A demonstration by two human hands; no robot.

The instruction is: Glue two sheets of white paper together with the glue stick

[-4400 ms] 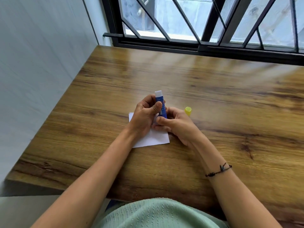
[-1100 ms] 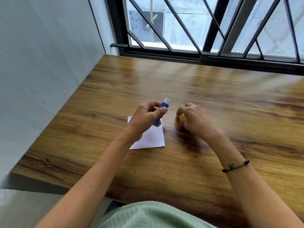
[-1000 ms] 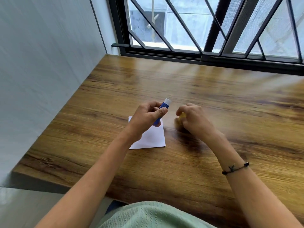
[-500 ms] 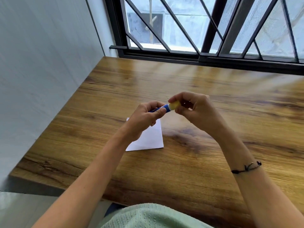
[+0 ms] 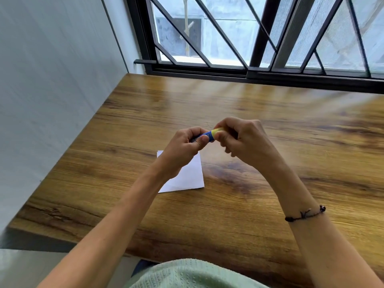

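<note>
Wood-grain table (image 5: 259, 204) under a barred window (image 5: 249, 34) is my workspace. Above it I hold the glue stick (image 5: 206, 135) level, its blue barrel pinched in my left hand (image 5: 182, 148) so it cannot turn, while my right hand (image 5: 241, 140), at three o'clock from it, closes its fingertips on the yellow cap (image 5: 216, 130) to seat it. White paper (image 5: 187, 177) lies flat at six o'clock beneath my left wrist; whether it is one sheet or two stacked, I cannot tell.
</note>
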